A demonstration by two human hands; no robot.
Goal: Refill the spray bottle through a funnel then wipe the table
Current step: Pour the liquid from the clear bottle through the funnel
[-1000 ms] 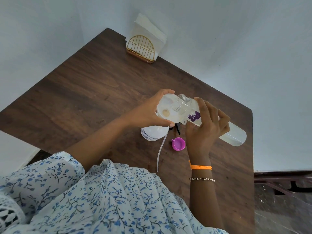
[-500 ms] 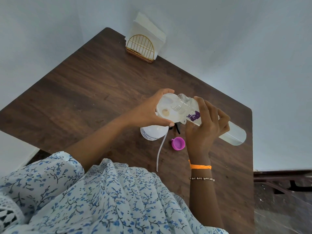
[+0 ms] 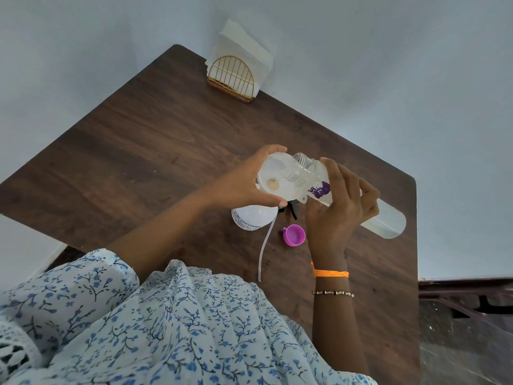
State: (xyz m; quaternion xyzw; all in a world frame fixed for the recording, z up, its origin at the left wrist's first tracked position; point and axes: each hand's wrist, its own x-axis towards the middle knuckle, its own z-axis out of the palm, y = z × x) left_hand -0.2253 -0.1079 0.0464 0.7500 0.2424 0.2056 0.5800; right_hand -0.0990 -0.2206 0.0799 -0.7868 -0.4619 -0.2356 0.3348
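My left hand [image 3: 244,182] gripped the white funnel [image 3: 277,182] atop the spray bottle [image 3: 254,218], right hand [image 3: 337,201] curled around the tilted clear bottle [image 3: 383,220], pink cap [image 3: 294,235] and dip tube [image 3: 263,251] just below my fingers, napkin holder [image 3: 231,79] far beyond on the table [image 3: 138,148].

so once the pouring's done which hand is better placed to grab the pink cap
Right. The right hand grips the clear bottle directly above the pink cap, which lies beside its wrist. The left hand holds the funnel steady on the spray bottle.
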